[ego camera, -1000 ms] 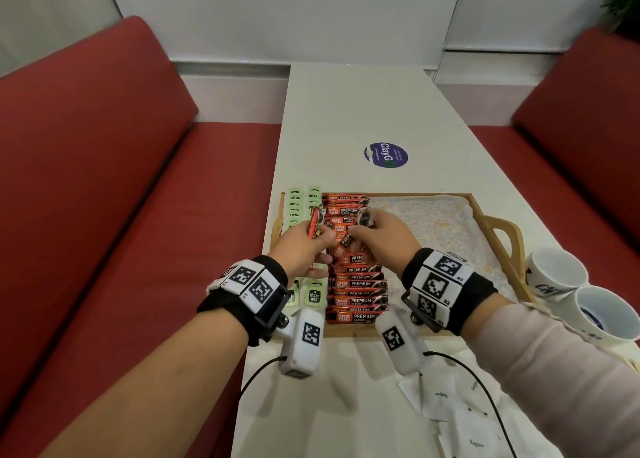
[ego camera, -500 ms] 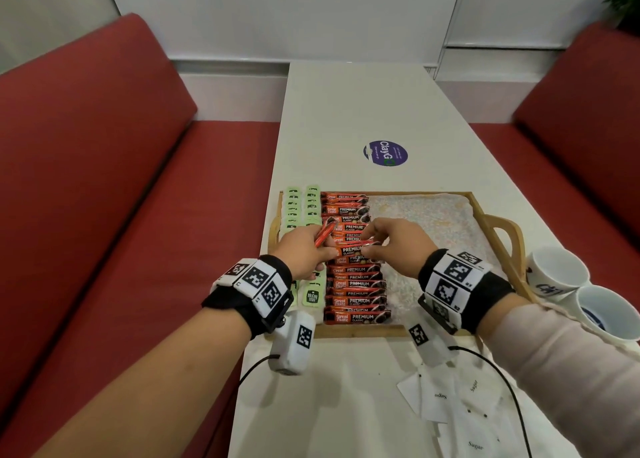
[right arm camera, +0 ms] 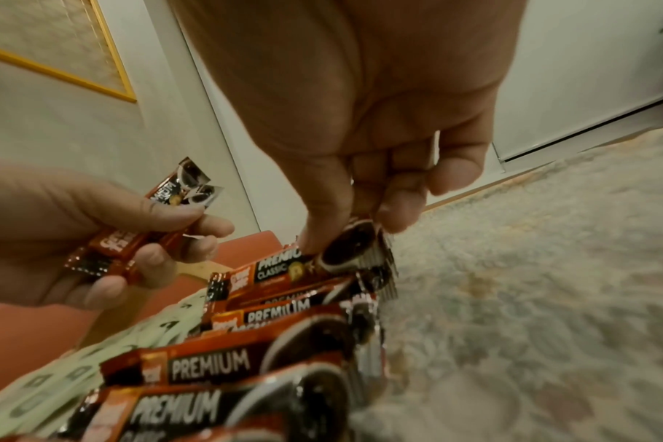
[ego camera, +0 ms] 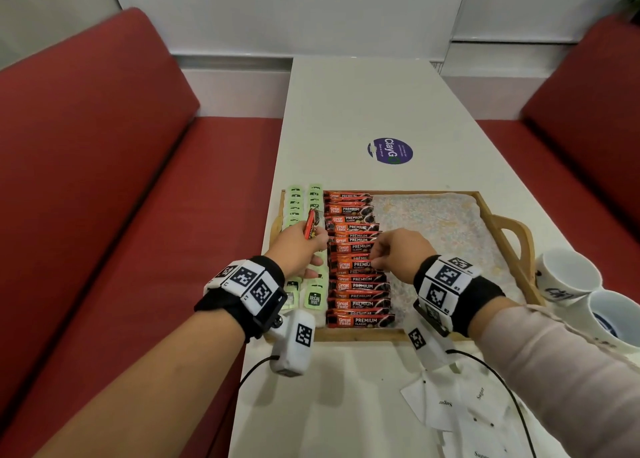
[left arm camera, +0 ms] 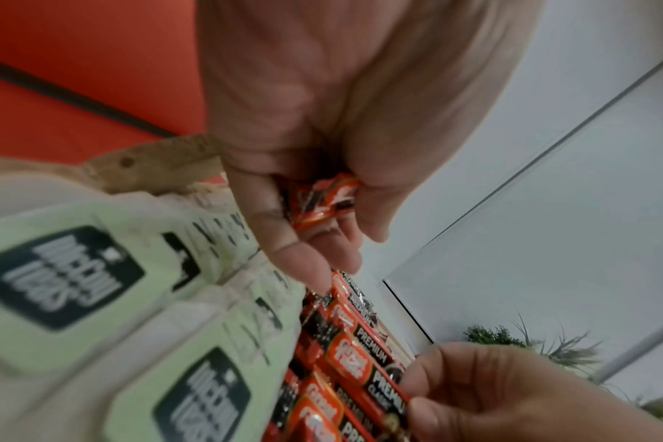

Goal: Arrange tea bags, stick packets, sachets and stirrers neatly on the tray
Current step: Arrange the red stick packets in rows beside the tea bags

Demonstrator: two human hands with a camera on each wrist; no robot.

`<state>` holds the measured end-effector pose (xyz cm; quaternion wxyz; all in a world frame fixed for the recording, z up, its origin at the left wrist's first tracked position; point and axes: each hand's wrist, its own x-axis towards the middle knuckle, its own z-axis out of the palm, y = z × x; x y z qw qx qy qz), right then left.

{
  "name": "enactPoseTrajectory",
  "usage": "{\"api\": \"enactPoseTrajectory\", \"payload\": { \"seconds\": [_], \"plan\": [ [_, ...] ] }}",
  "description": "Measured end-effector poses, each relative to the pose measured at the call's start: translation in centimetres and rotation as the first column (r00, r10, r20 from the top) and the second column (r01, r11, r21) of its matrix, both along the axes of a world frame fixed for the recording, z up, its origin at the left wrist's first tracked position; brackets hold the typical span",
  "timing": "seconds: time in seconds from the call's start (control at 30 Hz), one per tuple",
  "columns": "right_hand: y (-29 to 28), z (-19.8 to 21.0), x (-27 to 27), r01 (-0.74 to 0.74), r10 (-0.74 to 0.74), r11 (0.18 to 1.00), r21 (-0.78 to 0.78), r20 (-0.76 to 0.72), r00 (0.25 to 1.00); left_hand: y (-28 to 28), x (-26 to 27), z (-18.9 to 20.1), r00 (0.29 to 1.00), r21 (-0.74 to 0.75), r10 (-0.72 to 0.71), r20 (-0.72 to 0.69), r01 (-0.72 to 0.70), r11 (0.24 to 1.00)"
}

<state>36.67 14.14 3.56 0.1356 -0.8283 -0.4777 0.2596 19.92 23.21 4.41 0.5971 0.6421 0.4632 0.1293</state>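
Note:
A wooden tray (ego camera: pixel 512 229) holds two columns of green tea bags (ego camera: pixel 315 298) at its left and a column of red coffee stick packets (ego camera: pixel 356 286) beside them. My left hand (ego camera: pixel 304 246) grips a few red stick packets (ego camera: pixel 310 227) upright above the tea bags; the same bundle (right arm camera: pixel 133 242) shows in the right wrist view. My right hand (ego camera: pixel 394 250) pinches the right end of one stick packet (right arm camera: pixel 307 263) in the middle of the column, between thumb and fingertips (right arm camera: pixel 394 215). The tea bags (left arm camera: pixel 57 278) look blurred in the left wrist view.
White sugar sachets (ego camera: pixel 460 409) lie loose on the white table (ego camera: pixel 363 104) near its front edge. Two white cups (ego camera: pixel 571 277) stand right of the tray handle. The tray's right half shows a bare patterned liner (ego camera: pixel 443 222). Red benches (ego camera: pixel 104 180) flank the table.
My right hand has drawn back toward me along the column and now pinches a packet lying in the row. My left hand has stayed over the tea bags with its bundle tipped more upright.

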Motion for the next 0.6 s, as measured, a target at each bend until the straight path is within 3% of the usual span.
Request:
{"api": "enactPoseTrajectory", "payload": {
  "seconds": [0.2,0.33,0.47,0.6],
  "plan": [
    [0.1,0.1,-0.1,0.002,0.000,0.999,-0.045,0.041,0.999,0.0,-0.2,-0.2,0.997,-0.084,0.037,0.065,-0.031,0.996],
    [0.2,0.4,-0.4,-0.012,0.015,0.999,-0.051,0.061,0.998,-0.2,-0.2,0.1,0.981,-0.287,0.095,0.168,-0.044,0.957],
    [0.3,1.0,-0.8,0.012,-0.019,0.993,0.115,0.059,0.998,-0.2,-0.7,0.8,0.957,-0.494,0.120,0.262,0.027,0.869],
    [0.4,2.5,-2.2,-0.002,0.014,0.945,0.327,-0.035,0.999,-0.7,-1.0,1.1,0.953,-0.532,0.055,0.297,0.117,0.839]
  ]
}}
